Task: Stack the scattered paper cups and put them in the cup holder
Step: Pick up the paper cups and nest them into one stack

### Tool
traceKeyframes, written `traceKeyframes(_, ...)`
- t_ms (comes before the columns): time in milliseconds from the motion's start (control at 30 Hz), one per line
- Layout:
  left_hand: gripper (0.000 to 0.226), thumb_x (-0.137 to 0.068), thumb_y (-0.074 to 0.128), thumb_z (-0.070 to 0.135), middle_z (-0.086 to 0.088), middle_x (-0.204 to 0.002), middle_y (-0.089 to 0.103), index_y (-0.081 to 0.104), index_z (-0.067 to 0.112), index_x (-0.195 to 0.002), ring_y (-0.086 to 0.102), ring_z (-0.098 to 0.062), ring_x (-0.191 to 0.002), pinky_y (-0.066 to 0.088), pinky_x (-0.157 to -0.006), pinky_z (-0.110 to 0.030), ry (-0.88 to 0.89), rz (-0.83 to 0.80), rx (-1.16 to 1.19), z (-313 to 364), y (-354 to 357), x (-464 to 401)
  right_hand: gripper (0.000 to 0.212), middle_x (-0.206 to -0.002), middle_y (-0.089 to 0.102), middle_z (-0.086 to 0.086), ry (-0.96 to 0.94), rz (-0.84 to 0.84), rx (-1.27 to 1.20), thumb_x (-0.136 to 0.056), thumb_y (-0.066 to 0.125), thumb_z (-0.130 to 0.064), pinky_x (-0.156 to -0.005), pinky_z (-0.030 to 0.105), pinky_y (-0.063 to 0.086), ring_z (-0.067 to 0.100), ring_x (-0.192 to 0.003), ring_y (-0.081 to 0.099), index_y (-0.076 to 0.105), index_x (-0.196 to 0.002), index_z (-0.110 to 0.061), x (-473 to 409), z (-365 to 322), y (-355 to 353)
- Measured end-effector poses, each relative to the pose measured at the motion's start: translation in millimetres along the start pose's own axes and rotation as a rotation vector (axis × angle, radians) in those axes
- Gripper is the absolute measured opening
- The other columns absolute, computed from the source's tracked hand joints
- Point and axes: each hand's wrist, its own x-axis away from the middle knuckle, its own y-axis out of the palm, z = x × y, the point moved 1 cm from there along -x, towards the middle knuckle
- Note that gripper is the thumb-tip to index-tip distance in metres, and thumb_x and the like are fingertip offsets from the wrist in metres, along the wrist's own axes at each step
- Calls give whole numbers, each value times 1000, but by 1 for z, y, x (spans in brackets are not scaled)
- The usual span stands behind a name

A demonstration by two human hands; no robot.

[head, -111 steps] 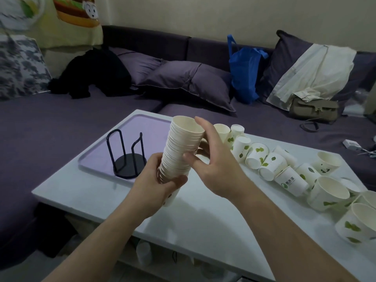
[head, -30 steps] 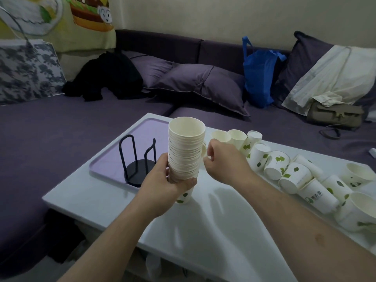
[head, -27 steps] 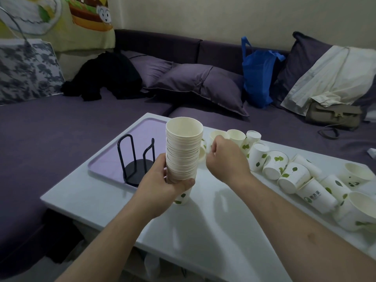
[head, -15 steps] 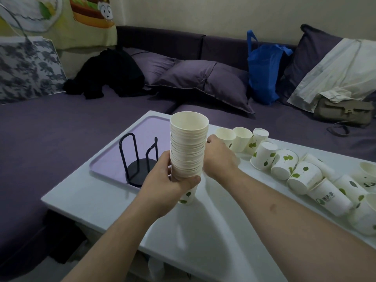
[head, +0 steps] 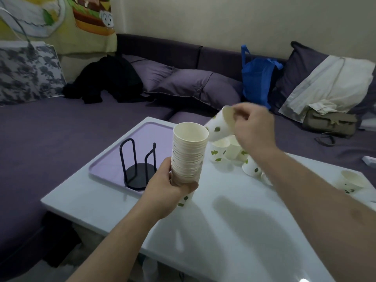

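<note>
My left hand point(head: 168, 185) grips the lower part of a tall stack of white paper cups point(head: 189, 153), held upright above the white table point(head: 223, 231). My right hand point(head: 252, 127) holds a single paper cup point(head: 218, 128) with green leaf prints, tilted, just right of and slightly above the stack's open top. Loose cups point(head: 222, 149) stand on the table under my right hand, and more lie partly hidden behind my right forearm. The black wire cup holder point(head: 139, 167) stands with nothing in it on a lilac tray point(head: 114, 161), left of the stack.
One loose cup point(head: 351, 181) lies near the table's right edge. A purple sofa runs behind the table with cushions point(head: 195, 86), a blue bag point(head: 257, 80), black clothing point(head: 107, 78) and a tan handbag point(head: 329, 123).
My right hand has picked one cup from the row and lifted it up beside the top of the stack. The left hand still holds the stack in about the same place.
</note>
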Motion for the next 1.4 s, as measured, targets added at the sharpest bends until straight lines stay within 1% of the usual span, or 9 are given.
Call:
traceKeyframes(133,51,-89,87,20,12,-116,76,60,37,-129,73,-11,-108,61,-90,-32,-19,-17,-4,3,2,2,22,-97,78,-8,-131,68,-116,-99,69,-22,-82,24,61,6,-91,72,84,-115,-19,-28,-41,-34)
traceKeyframes(300,50,-90,87,19,13,-117,77,61,38,-128,74,-12,-109,62,-96,-38,-28,-25,8,1,2,2,31,-100,79,-11,-344,-102,-33,-96,65,-6,-76,6,52,0,-88,71,84,-116,-18,-20,-75,-25)
traceKeyframes(500,50,-90,87,20,15,-117,77,61,38,-129,74,-11,-111,60,-96,-36,-28,-26,21,1,2,-1,32,-109,81,-11,-403,-291,81,-99,65,-8,-88,14,57,1,-94,69,83,-120,-25,-4,-83,-7)
traceKeyframes(633,51,-89,88,22,16,-115,77,61,40,-128,74,-12,-109,61,-101,-46,-33,-21,3,1,4,-3,32,-117,80,-10,-381,-416,195,-99,67,-14,-95,33,61,6,-107,71,83,-120,-32,-6,-84,-5)
traceKeyframes(833,46,-88,87,26,18,-109,78,61,43,-121,76,-13,-105,61,-101,-52,-31,-19,-8,1,7,-5,44,-154,61,-7,-284,-567,-22,-109,50,-30,-124,31,37,7,-143,52,62,-151,-23,15,-89,-3)
traceKeyframes(967,43,-91,86,26,12,-109,78,60,39,-123,76,-16,-103,63,-98,-52,-26,-21,-22,1,10,-7,52,-166,42,-19,-348,-766,218,-113,41,-48,-127,33,27,3,-153,34,43,-163,-32,35,-74,14)
traceKeyframes(1100,50,-90,87,27,13,-113,77,58,41,-129,76,-14,-105,62,-100,-50,-25,-12,-40,-1,9,-10,42,-142,67,-13,-90,-459,-403,-107,49,-39,-116,24,43,-2,-131,59,66,-143,-25,26,-56,17)
traceKeyframes(1200,52,-89,87,32,16,-114,77,57,45,-130,74,-13,-108,62,-99,-46,-29,-18,-40,-2,8,-11,33,-128,70,-2,93,-198,-110,-100,53,-14,-106,38,52,15,-119,63,69,-128,-18,14,-15,29)
traceKeyframes(1400,54,-89,88,32,19,-116,77,57,46,-131,74,-7,-109,60,-97,-37,-24,-30,-36,-6,10,-14,58,-147,56,9,268,-592,347,-93,51,4,-98,36,52,30,-129,56,53,-149,-9,22,51,59)
